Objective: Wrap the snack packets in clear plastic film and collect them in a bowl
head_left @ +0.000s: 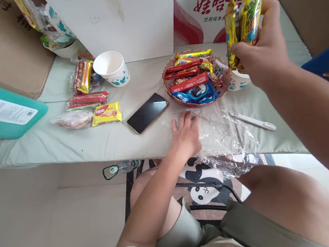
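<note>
My right hand (262,48) is raised at the upper right, its fingers closed round two yellow snack packets (244,15) held above a paper cup (238,83). My left hand (184,135) lies flat with fingers stretched out on a sheet of clear plastic wrap (226,133) at the table's near edge. Just beyond it stands a round glass bowl (225,88) filled with several wrapped snacks and bars.
A black phone (148,112) lies left of the bowl. Further left are a white paper cup (112,68), a yellow wafer pack (107,113) and other snack packets. A white tool (253,120) lies right of the wrap. Cardboard boxes line the back; a teal box (3,112) sits at left.
</note>
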Demonstrator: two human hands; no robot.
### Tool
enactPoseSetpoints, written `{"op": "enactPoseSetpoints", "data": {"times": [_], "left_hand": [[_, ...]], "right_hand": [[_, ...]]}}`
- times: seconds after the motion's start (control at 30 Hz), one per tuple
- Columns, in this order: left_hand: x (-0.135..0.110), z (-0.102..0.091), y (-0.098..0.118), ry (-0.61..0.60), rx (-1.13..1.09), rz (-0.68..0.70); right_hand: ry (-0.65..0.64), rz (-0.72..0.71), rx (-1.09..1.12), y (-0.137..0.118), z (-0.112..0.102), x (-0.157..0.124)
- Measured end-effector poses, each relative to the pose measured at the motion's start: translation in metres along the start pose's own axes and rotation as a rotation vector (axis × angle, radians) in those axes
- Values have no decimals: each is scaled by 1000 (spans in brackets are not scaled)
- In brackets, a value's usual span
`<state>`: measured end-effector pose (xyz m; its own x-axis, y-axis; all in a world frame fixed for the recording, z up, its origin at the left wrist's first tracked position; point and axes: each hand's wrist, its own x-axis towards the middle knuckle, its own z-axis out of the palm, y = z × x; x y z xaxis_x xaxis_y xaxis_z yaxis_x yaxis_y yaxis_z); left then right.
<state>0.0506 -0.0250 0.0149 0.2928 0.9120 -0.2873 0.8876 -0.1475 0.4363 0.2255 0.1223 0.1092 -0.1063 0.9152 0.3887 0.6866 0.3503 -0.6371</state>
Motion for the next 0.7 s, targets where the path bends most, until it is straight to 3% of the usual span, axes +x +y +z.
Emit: {"op": "enactPoseSetpoints", "data": {"times": [0.1,0.23,0.3,0.5,0.6,0.7], "left_hand": [[0,-1,0,-2,-8,-3],[0,0,0,-8,-10,-11],[0,0,0,-6,-11,-8],[0,-1,1,0,-9,-5],[1,-1,1,-24,-2,-14],[1,0,0,-17,4,-6]], "right_hand": [[20,20,118,3,16,7],[-74,284,-75,1,28,4],[-63,339,-65,1,29,2],[-31,311,45,14,24,3],[13,250,-115,11,21,13],[-97,179,-355,-2,23,29]]}}
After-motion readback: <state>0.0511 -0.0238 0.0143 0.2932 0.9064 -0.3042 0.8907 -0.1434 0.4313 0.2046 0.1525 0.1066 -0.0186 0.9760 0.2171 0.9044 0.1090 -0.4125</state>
